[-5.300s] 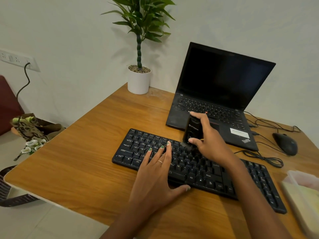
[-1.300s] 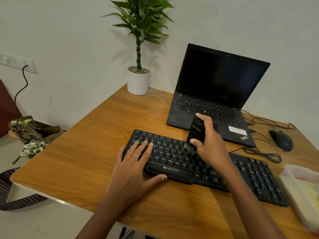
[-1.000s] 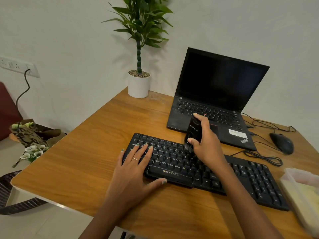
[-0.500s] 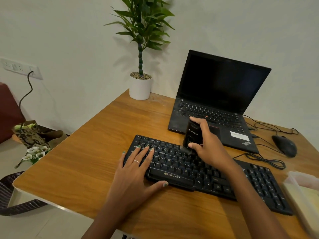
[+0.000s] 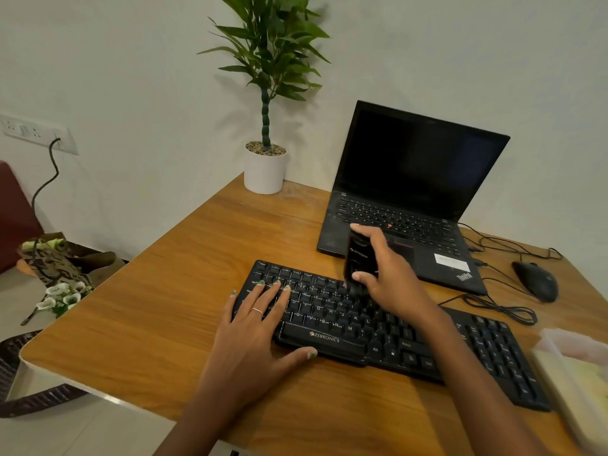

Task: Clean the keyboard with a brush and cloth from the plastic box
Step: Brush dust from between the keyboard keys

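While right hand (image 5: 391,284) grips it, brush (image 5: 358,261) upright, bristles on keyboard (image 5: 378,330)

Black keyboard (image 5: 388,327), black brush (image 5: 359,263) and plastic box (image 5: 572,373) before us.
We see the keyboard lying flat and slantwise on the table, ZEBRONICS printed on its near edge; the brush stands upright over its far key rows; the translucent box sits at the right edge, blurred.

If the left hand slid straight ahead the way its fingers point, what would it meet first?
The left hand lies flat on the keyboard, fingers pointing up-right. Past the keyboard's far edge, probably the laptop, though depth is unclear.
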